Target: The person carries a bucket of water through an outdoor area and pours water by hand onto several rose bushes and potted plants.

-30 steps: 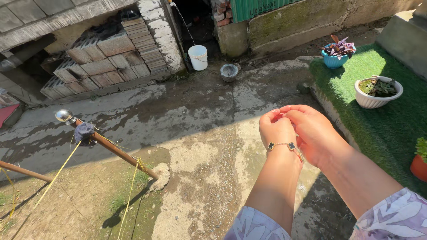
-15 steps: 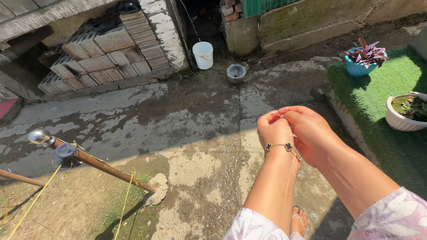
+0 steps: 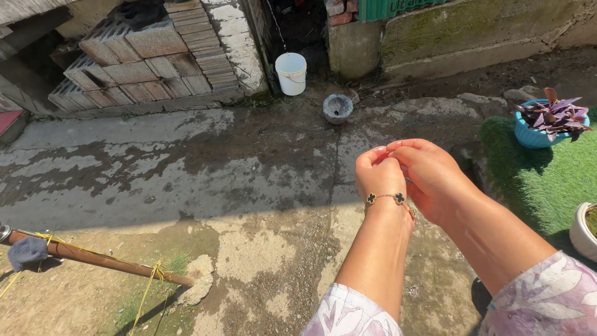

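You had both hands raised in front of you over the wet concrete yard (image 3: 186, 168). Your left hand (image 3: 378, 176) was curled, its fingertips bunched together and touching the fingertips of your right hand (image 3: 432, 177), which curved around beside it — whether anything was pinched between them could not be told, since the fingers hid the spot. A thin gold bracelet (image 3: 387, 198) with two dark clover charms sat on your left wrist, just below the hand. Both arms ended in floral sleeves (image 3: 547, 298) at the bottom edge.

Beyond your hands, a white bucket (image 3: 291, 73) stood by the wall, with a small grey stone bowl (image 3: 337, 108) near it. Grey blocks (image 3: 137, 62) were stacked at the upper left. A blue pot (image 3: 536, 134) with a purple plant rested on green turf (image 3: 547, 180) at the right — a white pot (image 3: 583, 233) showed at the edge. A rusty pole (image 3: 106, 260) tied with yellow string lay at the lower left.
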